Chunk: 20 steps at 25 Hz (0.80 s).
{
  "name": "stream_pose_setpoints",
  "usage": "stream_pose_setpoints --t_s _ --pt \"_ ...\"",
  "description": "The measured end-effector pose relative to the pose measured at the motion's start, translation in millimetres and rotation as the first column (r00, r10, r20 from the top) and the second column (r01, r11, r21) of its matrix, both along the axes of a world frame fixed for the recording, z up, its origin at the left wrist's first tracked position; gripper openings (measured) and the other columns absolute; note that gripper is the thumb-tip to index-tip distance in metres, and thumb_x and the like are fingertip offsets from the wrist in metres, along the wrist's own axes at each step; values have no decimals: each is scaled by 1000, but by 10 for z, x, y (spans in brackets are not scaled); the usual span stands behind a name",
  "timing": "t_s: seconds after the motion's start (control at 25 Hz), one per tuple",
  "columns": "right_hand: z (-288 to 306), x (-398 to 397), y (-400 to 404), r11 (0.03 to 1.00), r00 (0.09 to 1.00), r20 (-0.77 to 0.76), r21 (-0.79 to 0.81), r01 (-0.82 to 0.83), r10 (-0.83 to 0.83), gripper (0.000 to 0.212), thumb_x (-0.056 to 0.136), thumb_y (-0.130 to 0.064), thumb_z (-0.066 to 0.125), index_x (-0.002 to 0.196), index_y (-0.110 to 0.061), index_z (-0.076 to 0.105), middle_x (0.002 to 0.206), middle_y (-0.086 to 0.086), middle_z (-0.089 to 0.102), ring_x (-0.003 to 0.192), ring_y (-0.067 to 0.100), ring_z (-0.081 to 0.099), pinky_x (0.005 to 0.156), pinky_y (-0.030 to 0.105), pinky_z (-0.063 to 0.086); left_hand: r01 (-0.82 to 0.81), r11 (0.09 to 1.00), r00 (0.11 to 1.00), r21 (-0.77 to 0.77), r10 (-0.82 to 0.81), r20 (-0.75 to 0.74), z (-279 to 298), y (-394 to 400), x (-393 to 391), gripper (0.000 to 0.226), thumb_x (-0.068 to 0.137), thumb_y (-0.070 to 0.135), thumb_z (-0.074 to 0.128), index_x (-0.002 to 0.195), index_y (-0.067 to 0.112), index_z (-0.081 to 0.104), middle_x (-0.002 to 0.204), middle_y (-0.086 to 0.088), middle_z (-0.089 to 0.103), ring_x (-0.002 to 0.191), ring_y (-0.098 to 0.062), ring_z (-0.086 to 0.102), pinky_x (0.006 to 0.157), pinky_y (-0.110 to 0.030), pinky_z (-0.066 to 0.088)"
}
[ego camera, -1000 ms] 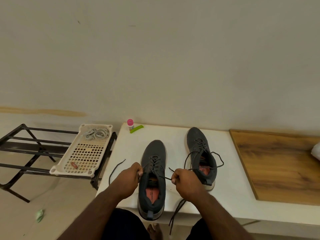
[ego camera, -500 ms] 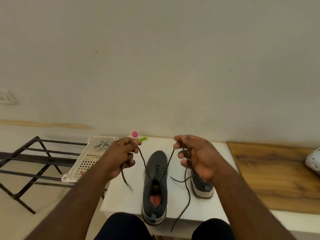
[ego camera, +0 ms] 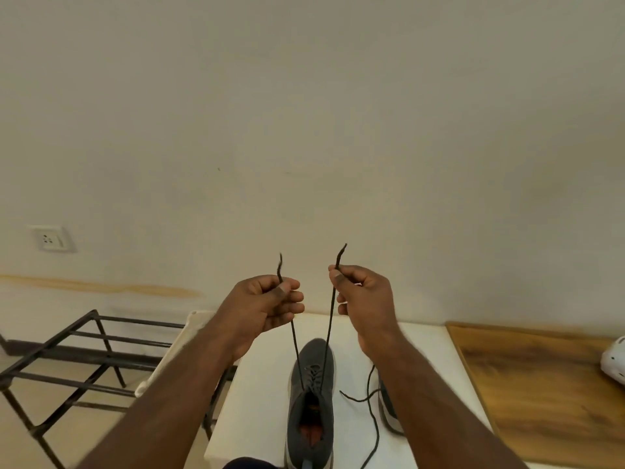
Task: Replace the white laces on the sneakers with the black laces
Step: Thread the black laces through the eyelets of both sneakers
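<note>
A dark grey sneaker [ego camera: 313,397] stands on the white table [ego camera: 257,401], toe pointing away from me. A black lace [ego camera: 327,336] is threaded through its eyelets and both ends run taut up to my raised hands. My left hand [ego camera: 267,304] pinches the left end, whose tip sticks up above the fingers. My right hand [ego camera: 363,299] pinches the right end in the same way. The second grey sneaker [ego camera: 389,414] sits to the right, mostly hidden behind my right forearm, with its black lace [ego camera: 370,411] trailing loose over the table.
A black metal rack [ego camera: 84,360] stands left of the table with a white plastic tray [ego camera: 176,353] on it, partly hidden by my left arm. A wooden board [ego camera: 541,390] lies at the right with a white object [ego camera: 614,362] at its edge. A wall socket [ego camera: 50,237] is at left.
Both hands have risen from the sneaker's opening to well above it, pulling the two lace ends up and taut. The view has tilted upward toward the wall.
</note>
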State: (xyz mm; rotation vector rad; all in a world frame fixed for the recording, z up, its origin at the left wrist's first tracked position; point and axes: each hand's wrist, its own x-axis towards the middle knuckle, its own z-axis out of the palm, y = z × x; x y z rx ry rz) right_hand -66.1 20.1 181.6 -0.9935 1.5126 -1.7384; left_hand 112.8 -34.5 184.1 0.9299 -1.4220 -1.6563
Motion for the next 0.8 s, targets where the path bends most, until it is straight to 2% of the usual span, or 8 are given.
stream_pose_setpoints --t_s 0.08,0.16,0.24,0.28,0.36,0.56,0.8 --pt "-40 35 -60 999 999 -21 -17 40 -41 10 91 -19 73 94 -28 77 84 -12 73 75 6 64 66 28 56 -66 991 993 -119 76 86 44 -5 -63 21 100 25 56 102 16 75 74 -3 65 65 -17 60 65 -27 50" --pt "-70 46 -126 996 995 -60 -29 82 -83 16 90 -18 73 104 -26 75 90 -12 74 87 6 69 83 35 59 -107 962 972 -253 155 179 99 -24 -148 22 100 31 55 99 25 77 62 10 56 61 -13 48 62 -26 44" --pt "-76 67 -190 992 986 -112 -29 125 -127 18 88 -20 75 104 -27 71 88 -8 74 88 8 69 87 41 59 -110 942 957 -316 186 221 156 -38 -252 21 99 36 56 100 34 77 78 16 67 70 -10 54 66 -26 46" --pt "-75 83 -216 990 983 -122 -42 136 -141 16 87 -20 76 100 -27 70 87 -8 74 86 8 69 87 40 59 -108 942 960 -319 182 214 181 -45 -306 19 98 37 57 100 37 76 91 16 70 77 -11 57 68 -26 49" --pt "-64 120 -267 988 981 -135 -77 133 -142 13 87 -18 76 95 -26 70 85 -8 74 84 5 70 86 37 59 -125 946 967 -298 184 178 213 -69 -405 16 97 38 59 98 41 75 101 12 70 86 -14 61 71 -28 51" --pt "-83 156 -358 992 973 -215 -112 64 -87 12 90 -20 73 98 -28 75 89 -12 75 87 3 71 87 34 59 -177 959 971 -220 207 119 248 -114 -522 16 98 32 59 90 41 70 104 10 69 95 -14 62 73 -29 52" --pt "-114 133 -381 994 972 -227 -100 35 -57 7 91 -21 73 96 -25 75 86 -8 76 85 7 72 85 39 60 -198 957 975 -213 214 55 249 -109 -562 18 96 28 61 87 37 74 93 12 72 90 -11 62 75 -30 53"
